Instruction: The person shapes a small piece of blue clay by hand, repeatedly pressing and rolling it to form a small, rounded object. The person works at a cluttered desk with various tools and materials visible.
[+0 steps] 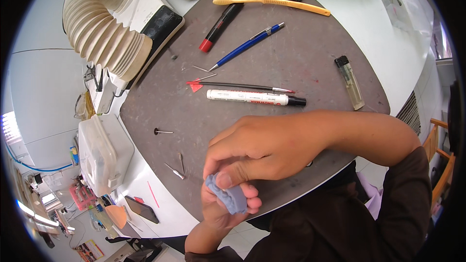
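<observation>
In front of me, near the board's front edge, is a small blue-grey piece with a bumpy edge, shaped like a dental cast (235, 198). My left hand (218, 213) holds it from below, fingers curled around its far side. Reaching across from the right, my right hand (262, 148) has its thumb pressed on the cast's top edge; its fingertips are partly hidden behind the cast and the other hand. Just left of my hands lie two small rotary burs (175, 171). A disc-tipped bur (162, 131) rests farther off. Beyond my right hand is a white marker with a black cap (247, 97).
On the grey-brown board (160, 111) lie a thin brush (242, 86), a blue mechanical pencil (250, 44), a red-ended black marker (221, 25), a toothbrush (276, 2) and a clear lighter (349, 83). A ribbed suction hose (104, 34) stands far left, a plastic box (104, 153) nearer.
</observation>
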Demonstrator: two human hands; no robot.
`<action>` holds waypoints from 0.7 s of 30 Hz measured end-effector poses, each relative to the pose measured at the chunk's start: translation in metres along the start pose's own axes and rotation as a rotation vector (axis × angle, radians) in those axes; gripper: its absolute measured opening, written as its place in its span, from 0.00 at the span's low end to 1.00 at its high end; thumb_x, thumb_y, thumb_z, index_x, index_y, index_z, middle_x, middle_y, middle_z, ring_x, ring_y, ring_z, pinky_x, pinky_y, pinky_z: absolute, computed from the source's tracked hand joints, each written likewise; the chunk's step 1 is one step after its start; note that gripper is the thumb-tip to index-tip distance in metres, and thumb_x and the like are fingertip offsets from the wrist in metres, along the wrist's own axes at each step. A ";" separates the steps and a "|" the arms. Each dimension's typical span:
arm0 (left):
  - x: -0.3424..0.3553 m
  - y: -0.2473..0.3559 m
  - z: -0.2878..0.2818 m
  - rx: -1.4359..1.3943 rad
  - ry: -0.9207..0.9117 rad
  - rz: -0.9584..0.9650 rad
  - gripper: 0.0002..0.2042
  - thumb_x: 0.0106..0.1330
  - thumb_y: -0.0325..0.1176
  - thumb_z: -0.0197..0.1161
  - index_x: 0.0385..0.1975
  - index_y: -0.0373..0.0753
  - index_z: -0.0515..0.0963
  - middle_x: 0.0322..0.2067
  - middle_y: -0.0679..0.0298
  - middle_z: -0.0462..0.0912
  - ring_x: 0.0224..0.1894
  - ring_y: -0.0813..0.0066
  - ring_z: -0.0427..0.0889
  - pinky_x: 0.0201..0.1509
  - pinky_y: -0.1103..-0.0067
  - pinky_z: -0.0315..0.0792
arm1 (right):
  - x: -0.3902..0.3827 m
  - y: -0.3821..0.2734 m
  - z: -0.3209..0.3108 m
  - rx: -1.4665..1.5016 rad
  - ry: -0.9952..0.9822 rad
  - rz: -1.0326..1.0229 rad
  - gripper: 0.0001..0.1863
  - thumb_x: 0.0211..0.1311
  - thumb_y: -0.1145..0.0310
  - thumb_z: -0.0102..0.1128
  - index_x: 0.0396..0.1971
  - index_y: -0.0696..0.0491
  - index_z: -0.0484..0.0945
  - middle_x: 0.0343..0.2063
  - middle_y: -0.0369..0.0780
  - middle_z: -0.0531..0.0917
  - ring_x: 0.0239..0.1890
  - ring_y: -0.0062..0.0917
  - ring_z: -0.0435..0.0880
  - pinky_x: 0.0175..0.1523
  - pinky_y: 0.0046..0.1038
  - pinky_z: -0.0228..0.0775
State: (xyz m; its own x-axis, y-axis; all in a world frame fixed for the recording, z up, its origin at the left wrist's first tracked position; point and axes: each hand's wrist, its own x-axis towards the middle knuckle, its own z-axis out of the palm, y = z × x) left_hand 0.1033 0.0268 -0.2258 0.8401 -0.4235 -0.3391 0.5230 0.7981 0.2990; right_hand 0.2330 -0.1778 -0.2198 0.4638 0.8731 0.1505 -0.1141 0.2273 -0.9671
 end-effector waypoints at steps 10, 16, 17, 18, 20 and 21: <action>0.010 0.000 0.017 0.097 0.016 0.048 0.35 0.67 0.40 0.72 0.64 0.24 0.62 0.42 0.43 0.83 0.39 0.54 0.89 0.46 0.62 0.89 | 0.000 -0.008 0.000 -0.048 0.009 -0.038 0.13 0.73 0.65 0.57 0.42 0.61 0.81 0.26 0.41 0.87 0.35 0.29 0.87 0.44 0.32 0.76; 0.014 0.008 0.012 0.436 -0.047 0.060 0.38 0.64 0.42 0.74 0.64 0.22 0.62 0.42 0.42 0.82 0.40 0.52 0.88 0.42 0.62 0.88 | -0.003 -0.007 0.000 -0.116 0.037 -0.170 0.13 0.66 0.69 0.63 0.48 0.57 0.83 0.37 0.44 0.85 0.39 0.35 0.84 0.47 0.35 0.73; 0.012 0.009 0.010 0.530 -0.062 0.084 0.38 0.64 0.42 0.74 0.63 0.21 0.62 0.43 0.41 0.82 0.40 0.52 0.88 0.42 0.62 0.87 | -0.004 -0.008 0.000 -0.100 0.010 -0.179 0.13 0.65 0.69 0.63 0.49 0.55 0.83 0.39 0.43 0.84 0.40 0.35 0.84 0.48 0.35 0.73; 0.008 0.009 0.009 0.668 -0.066 0.136 0.36 0.65 0.41 0.73 0.62 0.21 0.62 0.43 0.41 0.82 0.41 0.51 0.88 0.42 0.62 0.87 | -0.006 -0.008 -0.002 -0.083 -0.015 -0.189 0.14 0.65 0.70 0.63 0.49 0.53 0.84 0.40 0.43 0.84 0.42 0.35 0.84 0.48 0.35 0.73; 0.004 0.008 0.004 0.849 -0.089 0.233 0.31 0.68 0.39 0.70 0.58 0.23 0.63 0.44 0.40 0.82 0.41 0.50 0.88 0.42 0.61 0.86 | -0.008 -0.010 -0.006 -0.084 -0.077 -0.196 0.14 0.65 0.70 0.63 0.50 0.51 0.85 0.42 0.43 0.82 0.44 0.35 0.83 0.48 0.35 0.72; 0.000 0.006 -0.001 0.893 -0.107 0.280 0.26 0.69 0.37 0.69 0.54 0.25 0.64 0.43 0.40 0.82 0.41 0.49 0.88 0.43 0.61 0.86 | -0.008 -0.010 -0.006 -0.100 -0.115 -0.193 0.14 0.65 0.70 0.63 0.50 0.50 0.85 0.42 0.43 0.82 0.46 0.35 0.82 0.49 0.35 0.72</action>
State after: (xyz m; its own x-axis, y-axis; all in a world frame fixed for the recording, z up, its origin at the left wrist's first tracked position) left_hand 0.1065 0.0313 -0.2248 0.9374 -0.3386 -0.0807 0.1796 0.2719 0.9454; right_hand 0.2360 -0.1896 -0.2121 0.3646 0.8625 0.3509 0.0571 0.3555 -0.9329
